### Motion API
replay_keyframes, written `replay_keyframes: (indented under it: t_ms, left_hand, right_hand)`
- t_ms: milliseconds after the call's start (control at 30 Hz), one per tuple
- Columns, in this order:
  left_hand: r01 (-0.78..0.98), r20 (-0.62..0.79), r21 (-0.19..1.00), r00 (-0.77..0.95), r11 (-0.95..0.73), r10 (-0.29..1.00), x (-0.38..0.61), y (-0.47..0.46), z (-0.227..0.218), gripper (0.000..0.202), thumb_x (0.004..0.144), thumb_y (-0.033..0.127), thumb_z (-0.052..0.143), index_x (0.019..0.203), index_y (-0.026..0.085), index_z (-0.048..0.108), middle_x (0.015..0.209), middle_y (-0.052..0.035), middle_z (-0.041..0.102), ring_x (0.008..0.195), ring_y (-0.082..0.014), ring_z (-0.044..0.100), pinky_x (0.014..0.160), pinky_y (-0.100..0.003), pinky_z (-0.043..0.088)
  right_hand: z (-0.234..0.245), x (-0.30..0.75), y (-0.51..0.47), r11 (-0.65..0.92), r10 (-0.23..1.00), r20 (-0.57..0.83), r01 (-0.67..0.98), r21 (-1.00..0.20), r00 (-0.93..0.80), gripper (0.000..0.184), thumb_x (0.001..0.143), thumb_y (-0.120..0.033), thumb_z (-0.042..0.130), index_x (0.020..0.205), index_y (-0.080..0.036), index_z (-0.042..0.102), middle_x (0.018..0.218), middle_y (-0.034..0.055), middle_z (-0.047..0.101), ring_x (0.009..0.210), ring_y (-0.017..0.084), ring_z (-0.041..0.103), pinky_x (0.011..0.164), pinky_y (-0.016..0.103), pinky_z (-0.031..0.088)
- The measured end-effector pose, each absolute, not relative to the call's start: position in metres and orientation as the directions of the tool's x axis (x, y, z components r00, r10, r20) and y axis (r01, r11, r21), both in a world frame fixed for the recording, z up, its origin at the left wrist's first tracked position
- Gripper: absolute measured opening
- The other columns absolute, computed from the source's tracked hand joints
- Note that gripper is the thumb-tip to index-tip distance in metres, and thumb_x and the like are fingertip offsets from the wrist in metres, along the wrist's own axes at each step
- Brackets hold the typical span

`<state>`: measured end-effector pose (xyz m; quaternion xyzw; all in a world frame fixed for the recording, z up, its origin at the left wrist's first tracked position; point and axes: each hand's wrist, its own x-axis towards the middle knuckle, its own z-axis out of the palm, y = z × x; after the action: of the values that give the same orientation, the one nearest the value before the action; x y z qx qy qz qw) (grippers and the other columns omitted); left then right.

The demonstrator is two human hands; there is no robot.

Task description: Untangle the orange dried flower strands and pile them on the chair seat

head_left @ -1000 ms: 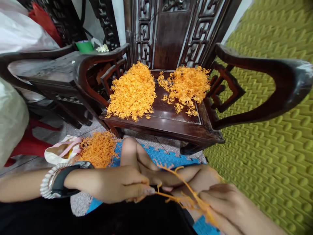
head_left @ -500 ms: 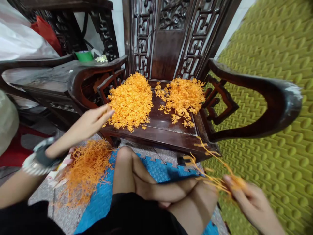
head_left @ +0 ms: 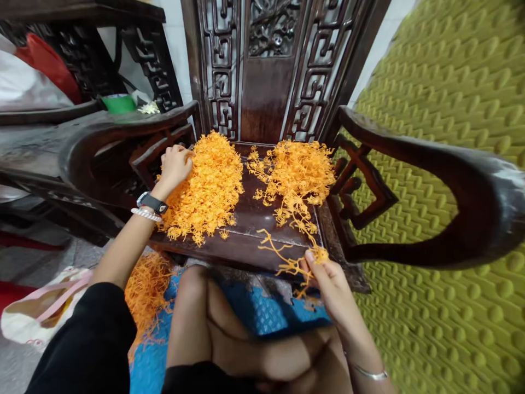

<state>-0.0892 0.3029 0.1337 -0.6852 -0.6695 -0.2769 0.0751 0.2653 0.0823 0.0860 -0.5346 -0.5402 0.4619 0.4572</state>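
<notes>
My left hand (head_left: 176,166) is at the upper left edge of a heap of small curly orange flower pieces (head_left: 215,180) on a dark wooden chair seat (head_left: 262,213). Its fingers curl down against the heap; what they pinch, if anything, is hidden. Over the seat's front right corner, my right hand (head_left: 328,276) grips a thin orange branching stem (head_left: 293,265) between thumb and fingers. A bunched orange tuft shows at its fingertips. Beyond it on the seat lies a looser pile of orange flower stems (head_left: 301,172), trailing toward that hand.
More bare orange stems (head_left: 147,293) lie low on the left, beside a blue foam mat (head_left: 270,312). A cloth bag (head_left: 45,306) is farther left. Curved chair arms (head_left: 410,148) flank the seat. Green tape (head_left: 118,104) sits on a wooden surface at the left.
My left hand has moved up and forward onto the left heap, its fingers now curled. My right hand has come up and left toward the seat, still holding the stem. The view has shifted.
</notes>
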Motion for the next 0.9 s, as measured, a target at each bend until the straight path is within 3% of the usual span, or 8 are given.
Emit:
replay_keyframes:
  t_ms: [133, 267, 433, 533, 600, 667, 733, 900]
  left_hand:
    - [0.945, 0.430, 0.325, -0.110, -0.040, 0.896, -0.094, 0.302, 0.131, 0.030, 0.080, 0.027, 0.054, 0.101, 0.018, 0.074, 0.106, -0.0108, 0.070, 0.097, -0.0304, 0.062, 0.086, -0.039, 0.045]
    - [0.906, 0.361, 0.421, -0.117, -0.050, 0.925, -0.102, 0.302, 0.139, 0.031, 0.078, 0.037, 0.063, 0.099, 0.016, 0.071, 0.102, -0.0115, 0.071, 0.098, -0.0289, 0.063, 0.087, -0.036, 0.045]
    - [0.857, 0.734, 0.449, -0.192, -0.253, 0.651, -0.106, 0.238, 0.130, 0.037, 0.087, 0.044, 0.055, 0.115, 0.019, 0.058, 0.121, -0.0102, 0.060, 0.115, -0.0237, 0.053, 0.099, -0.035, 0.041]
    - [0.795, 0.751, 0.584, -0.452, -0.165, 0.481, -0.096, 0.160, 0.085, 0.036, 0.095, 0.045, 0.033, 0.090, 0.019, 0.057, 0.098, -0.0095, 0.062, 0.100, -0.0226, 0.056, 0.096, -0.039, 0.042]
    - [0.692, 0.587, 0.717, -0.532, -0.086, 0.610, -0.082, 0.110, 0.047, 0.037, 0.093, 0.048, 0.033, 0.077, 0.021, 0.053, 0.085, -0.0081, 0.060, 0.091, -0.0233, 0.057, 0.092, -0.041, 0.044]
    - [0.489, 0.303, 0.871, -0.471, -0.041, 0.829, -0.062, 0.071, 0.015, 0.038, 0.093, 0.050, 0.034, 0.077, 0.022, 0.054, 0.083, -0.0075, 0.062, 0.089, -0.0233, 0.059, 0.089, -0.040, 0.046]
    - [0.331, 0.156, 0.942, -0.282, -0.057, 0.947, -0.037, 0.042, 0.000, 0.042, 0.092, 0.055, 0.034, 0.088, 0.022, 0.060, 0.087, -0.0076, 0.066, 0.089, -0.0232, 0.062, 0.089, -0.040, 0.048]
    - [-0.180, 0.040, 0.984, 0.244, 0.005, 0.969, 0.026, 0.005, 0.015, 0.062, 0.081, 0.065, 0.054, 0.126, 0.023, 0.053, 0.125, -0.0110, 0.061, 0.117, -0.0277, 0.056, 0.106, -0.043, 0.040]
  right_hand:
    - [0.103, 0.267, 0.127, 0.100, 0.993, 0.086, 0.198, -0.975, -0.078, 0.055, 0.082, -0.068, 0.053, 0.057, -0.019, 0.046, 0.052, -0.0048, 0.032, 0.049, 0.009, 0.027, 0.044, 0.023, 0.023]
    - [0.094, 0.262, 0.120, 0.052, 0.999, 0.049, 0.156, -0.986, -0.018, 0.054, 0.081, -0.067, 0.055, 0.057, -0.019, 0.046, 0.052, -0.0044, 0.034, 0.048, 0.009, 0.029, 0.044, 0.023, 0.025]
    - [0.050, 0.258, 0.055, -0.091, 0.975, -0.091, -0.010, -0.996, 0.203, 0.053, 0.071, -0.068, 0.065, 0.054, -0.020, 0.048, 0.050, -0.0034, 0.038, 0.045, 0.010, 0.031, 0.041, 0.025, 0.028]
    - [0.023, 0.252, 0.020, -0.189, 0.943, -0.212, -0.111, -0.976, 0.257, 0.048, 0.067, -0.064, 0.071, 0.056, -0.022, 0.050, 0.049, -0.0031, 0.041, 0.043, 0.011, 0.034, 0.039, 0.026, 0.032]
    - [0.009, 0.243, 0.006, -0.238, 0.944, -0.258, -0.119, -0.964, 0.207, 0.044, 0.068, -0.061, 0.072, 0.060, -0.022, 0.054, 0.052, -0.0017, 0.047, 0.045, 0.013, 0.041, 0.041, 0.027, 0.038]
    - [0.000, 0.230, 0.001, -0.247, 0.956, -0.261, -0.109, -0.963, 0.135, 0.041, 0.068, -0.061, 0.072, 0.071, -0.021, 0.060, 0.063, 0.0012, 0.057, 0.054, 0.017, 0.052, 0.050, 0.029, 0.046]
    - [-0.002, 0.215, 0.002, -0.223, 0.972, -0.229, -0.094, -0.970, 0.057, 0.041, 0.072, -0.059, 0.071, 0.086, -0.022, 0.063, 0.075, 0.0031, 0.063, 0.065, 0.019, 0.058, 0.061, 0.030, 0.051]
    - [0.014, 0.178, 0.013, -0.038, 0.982, -0.038, -0.001, -0.999, -0.184, 0.040, 0.084, -0.059, 0.057, 0.094, -0.021, 0.063, 0.080, 0.0041, 0.063, 0.071, 0.018, 0.058, 0.067, 0.030, 0.051]
